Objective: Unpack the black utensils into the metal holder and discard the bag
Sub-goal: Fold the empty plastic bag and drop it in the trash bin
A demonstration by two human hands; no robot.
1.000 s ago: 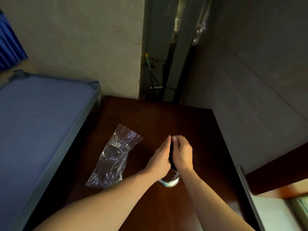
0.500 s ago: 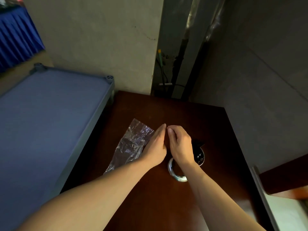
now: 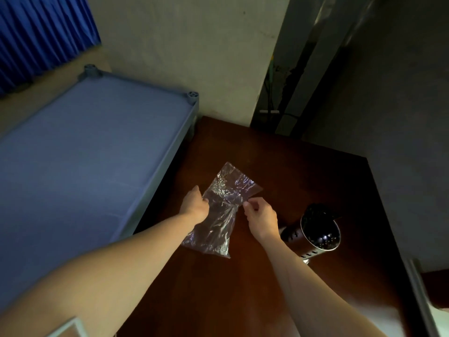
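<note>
A crumpled clear plastic bag lies flat on the dark brown table; it looks empty. My left hand pinches its left edge and my right hand pinches its right edge, both near the bag's middle. To the right stands the perforated metal holder, with the black utensils showing as dark shapes inside its rim. The holder is apart from both hands, just right of my right wrist.
A blue cot with a grey frame runs along the table's left side. A grey wall borders the table on the right, with pipes in the back corner. A blue curtain hangs at the far left.
Both hands left the holder and moved left onto the bag, taking hold of its edges. The holder with the utensils now stands uncovered at the right. The camera view shifted.
</note>
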